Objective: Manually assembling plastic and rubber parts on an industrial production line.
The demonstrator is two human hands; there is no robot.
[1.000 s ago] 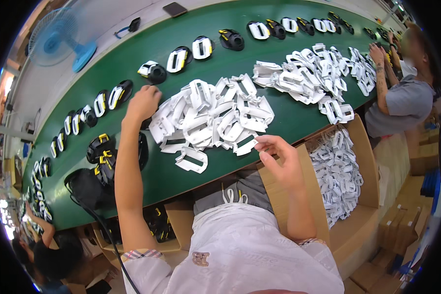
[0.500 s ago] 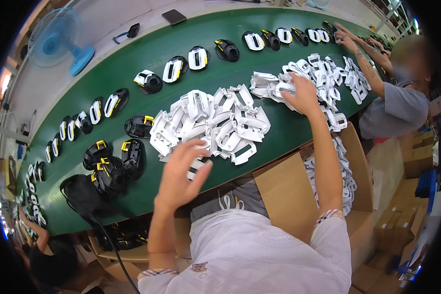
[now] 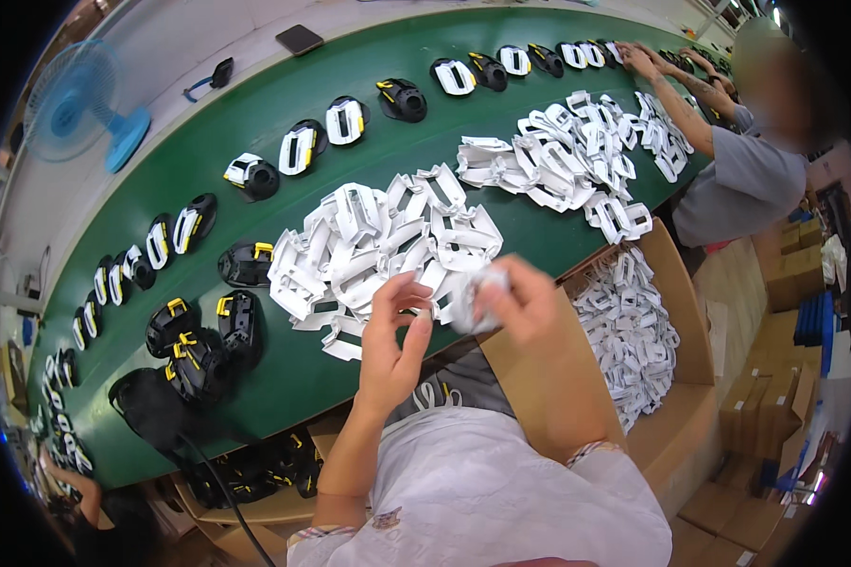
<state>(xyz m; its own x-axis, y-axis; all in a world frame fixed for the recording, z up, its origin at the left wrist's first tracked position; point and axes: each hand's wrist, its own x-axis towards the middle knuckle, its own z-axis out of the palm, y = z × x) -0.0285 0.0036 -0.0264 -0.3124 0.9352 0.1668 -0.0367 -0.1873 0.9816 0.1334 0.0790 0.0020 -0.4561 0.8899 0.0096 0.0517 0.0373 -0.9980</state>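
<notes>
Blurred by motion, my right hand (image 3: 531, 307) is closed on a white plastic part (image 3: 471, 304) in front of my body. My left hand (image 3: 394, 345) is beside it, fingers curved and apart with nothing between them. Just beyond both hands lies a heap of white plastic frames (image 3: 355, 219), each with a slot-shaped opening. A second heap of white frames (image 3: 553, 165) spreads farther right. To the left of my left hand, black plastic shells (image 3: 239, 326) with yellow clips lie in a loose cluster.
Black shells, many with white frames (image 3: 300, 148), line the far side of the green table (image 3: 378, 52). A carton of white frames (image 3: 629, 331) stands at my right; a carton of black shells (image 3: 265, 472) is below the table's edge. A co-worker (image 3: 742, 184) works at right.
My right hand has come back from the right-hand heap toward my body with a white plastic part. My left hand has shifted right, closer to it. The view has shifted slightly.
</notes>
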